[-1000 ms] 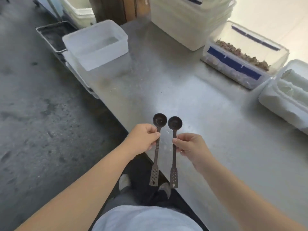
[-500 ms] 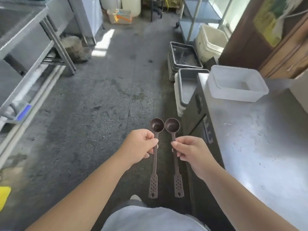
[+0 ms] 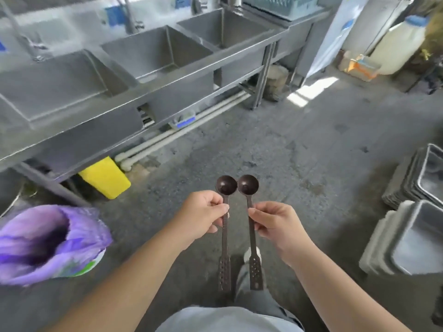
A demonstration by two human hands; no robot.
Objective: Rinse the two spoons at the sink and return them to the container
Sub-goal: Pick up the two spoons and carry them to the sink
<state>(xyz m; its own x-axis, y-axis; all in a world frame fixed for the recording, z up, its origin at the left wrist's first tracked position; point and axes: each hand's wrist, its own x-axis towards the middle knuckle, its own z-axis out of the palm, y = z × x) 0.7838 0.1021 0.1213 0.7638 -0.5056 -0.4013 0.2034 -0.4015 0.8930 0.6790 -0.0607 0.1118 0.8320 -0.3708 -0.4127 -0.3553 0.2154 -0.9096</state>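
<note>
Two dark brown long-handled spoons with round bowls and perforated handle ends are held upright side by side over the concrete floor. My left hand (image 3: 203,215) pinches the left spoon (image 3: 225,186) just below its bowl. My right hand (image 3: 275,224) pinches the right spoon (image 3: 248,185) the same way. A long steel sink unit (image 3: 153,75) with three basins and taps fills the upper left, well ahead of the spoons. The container is not in view.
A bin lined with a purple bag (image 3: 45,240) stands at the left. A yellow block (image 3: 105,178) lies under the sink frame. Stacked metal trays (image 3: 414,231) sit on the floor at the right. A white jug (image 3: 398,49) stands far right.
The view has swung left, from the steel table with its containers to the floor and then the sink unit. Both hands keep the same grip on the spoons.
</note>
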